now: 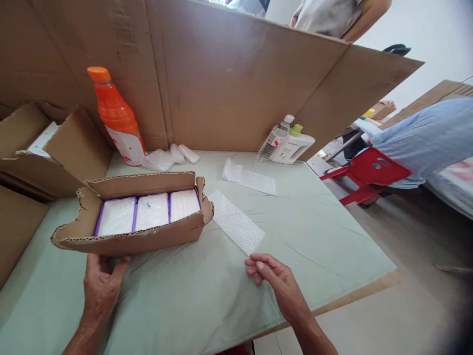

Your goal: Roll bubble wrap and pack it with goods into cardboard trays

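Note:
A cardboard box (148,244) with its top flaps up sits in front of me on the left. Inside stand three purple-edged packs (152,212) with white, filmy tops, side by side. My left hand (101,286) grips the near lower edge of this box, its fingertips partly hidden beneath it. To the right of the box, a strip of bubble wrap (238,222) lies flat on the table. My right hand (275,281) hovers at the strip's near corner, loosely bent with fingers apart; whether the fingertips touch it I cannot tell.
Another clear plastic piece (249,177) lies farther back. Along the cardboard partition (221,79) stand an orange bottle (120,123), a clear bottle (275,140) and a white jug (293,148). More boxes (74,153) stand left. A person sits on a red chair (380,167) at right.

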`<state>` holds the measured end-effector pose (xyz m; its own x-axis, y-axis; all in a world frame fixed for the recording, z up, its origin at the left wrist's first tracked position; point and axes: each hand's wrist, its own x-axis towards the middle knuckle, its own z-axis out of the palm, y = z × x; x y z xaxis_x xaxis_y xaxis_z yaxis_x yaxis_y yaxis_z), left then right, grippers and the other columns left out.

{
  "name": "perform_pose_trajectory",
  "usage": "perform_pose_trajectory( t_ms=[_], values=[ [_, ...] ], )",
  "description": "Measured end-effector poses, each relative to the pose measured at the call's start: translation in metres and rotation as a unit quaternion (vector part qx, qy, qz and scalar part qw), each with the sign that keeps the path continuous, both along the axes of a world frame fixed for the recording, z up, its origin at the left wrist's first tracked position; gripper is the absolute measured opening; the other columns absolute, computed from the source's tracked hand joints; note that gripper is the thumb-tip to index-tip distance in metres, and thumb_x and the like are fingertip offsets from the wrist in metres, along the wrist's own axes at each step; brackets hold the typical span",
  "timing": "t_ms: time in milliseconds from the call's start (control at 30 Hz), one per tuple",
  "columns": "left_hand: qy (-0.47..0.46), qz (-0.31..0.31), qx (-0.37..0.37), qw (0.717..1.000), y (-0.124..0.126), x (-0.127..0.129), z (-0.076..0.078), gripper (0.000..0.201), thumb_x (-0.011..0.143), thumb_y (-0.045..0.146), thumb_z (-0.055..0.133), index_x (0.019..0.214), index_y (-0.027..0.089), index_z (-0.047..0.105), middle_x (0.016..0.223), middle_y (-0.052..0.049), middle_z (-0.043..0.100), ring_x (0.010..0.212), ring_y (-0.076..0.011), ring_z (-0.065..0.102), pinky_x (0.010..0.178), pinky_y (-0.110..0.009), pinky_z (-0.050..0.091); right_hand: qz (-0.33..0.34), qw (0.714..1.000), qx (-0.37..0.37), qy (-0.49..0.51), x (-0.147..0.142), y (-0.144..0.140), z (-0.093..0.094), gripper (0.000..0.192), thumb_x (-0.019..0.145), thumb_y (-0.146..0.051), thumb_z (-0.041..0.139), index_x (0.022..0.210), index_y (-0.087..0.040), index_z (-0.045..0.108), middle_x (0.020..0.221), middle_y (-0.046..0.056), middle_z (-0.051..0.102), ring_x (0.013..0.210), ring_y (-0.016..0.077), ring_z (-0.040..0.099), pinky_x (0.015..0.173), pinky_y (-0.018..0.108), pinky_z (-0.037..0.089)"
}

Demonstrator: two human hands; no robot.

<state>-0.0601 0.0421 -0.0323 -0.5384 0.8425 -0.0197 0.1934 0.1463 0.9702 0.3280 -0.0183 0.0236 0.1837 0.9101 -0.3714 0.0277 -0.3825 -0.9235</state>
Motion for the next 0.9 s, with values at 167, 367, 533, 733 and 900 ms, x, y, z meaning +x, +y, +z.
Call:
perform_pose_trajectory(
  t_ms=[167, 367, 533, 733, 900],
  values=[
    [-0.018, -0.018, 0.014, 1.0, -0.006, -0.001, 0.009, 0.057, 0.063, 0.04, 0.079, 0.111, 0.021, 0.055, 0.102, -0.004, 0.063, 0.093, -0.021, 0.063, 0.091, -0.037, 0.051, 0.158, 0.971, 0.127, -0.127, -0.052, 0.048, 0.003, 0.046, 0.086, -0.039, 0.066, 0.131, -0.027, 0.065, 0.129, 0.011, 0.069, 0.106, 0.0268, 0.069, 0.082, 0.039, 0.058],
    [-0.032, -0.027, 0.036, 0.998, -0.005, 0.0, 0.021, 0.059, 0.068, 0.036, 0.077, 0.121, 0.021, 0.055, 0.12, -0.009, 0.064, 0.105, -0.0233, 0.065, 0.091, -0.034, 0.054, 0.256, 0.924, 0.22, -0.181, -0.093, 0.093, -0.01, 0.064, 0.083, -0.031, 0.065, 0.146, -0.026, 0.051, 0.132, 0.012, 0.065, 0.109, 0.0304, 0.065, 0.085, 0.044, 0.057],
    [-0.034, -0.052, 0.064, 0.996, 0.048, 0.01, 0.031, 0.06, 0.072, 0.035, 0.075, 0.126, 0.018, 0.054, 0.12, -0.011, 0.065, 0.112, -0.0241, 0.064, 0.096, -0.036, 0.054, 0.222, 0.932, 0.226, -0.177, -0.104, 0.135, -0.014, 0.062, 0.083, -0.031, 0.061, 0.143, -0.019, 0.05, 0.132, 0.014, 0.065, 0.106, 0.0286, 0.065, 0.088, 0.044, 0.056],
    [-0.07, -0.089, 0.079, 0.99, 0.115, 0.022, 0.015, 0.084, 0.075, 0.032, 0.073, 0.148, 0.015, 0.037, 0.142, -0.021, 0.054, 0.13, -0.0292, 0.057, 0.111, -0.046, 0.045, 0.176, 0.924, 0.251, -0.229, -0.078, 0.184, -0.012, 0.063, 0.085, -0.032, 0.059, 0.146, -0.019, 0.048, 0.145, 0.016, 0.057, 0.128, 0.0291, 0.058, 0.096, 0.045, 0.054],
    [-0.047, -0.094, 0.047, 0.993, 0.063, 0.02, -0.005, 0.084, 0.078, 0.033, 0.075, 0.151, 0.018, 0.036, 0.151, -0.021, 0.046, 0.141, -0.0323, 0.048, 0.121, -0.052, 0.033, 0.225, 0.841, 0.248, -0.425, -0.035, 0.15, -0.028, 0.052, 0.09, -0.037, 0.061, 0.139, -0.019, 0.059, 0.151, 0.015, 0.054, 0.139, 0.0335, 0.049, 0.111, 0.055, 0.043]
  ],
)
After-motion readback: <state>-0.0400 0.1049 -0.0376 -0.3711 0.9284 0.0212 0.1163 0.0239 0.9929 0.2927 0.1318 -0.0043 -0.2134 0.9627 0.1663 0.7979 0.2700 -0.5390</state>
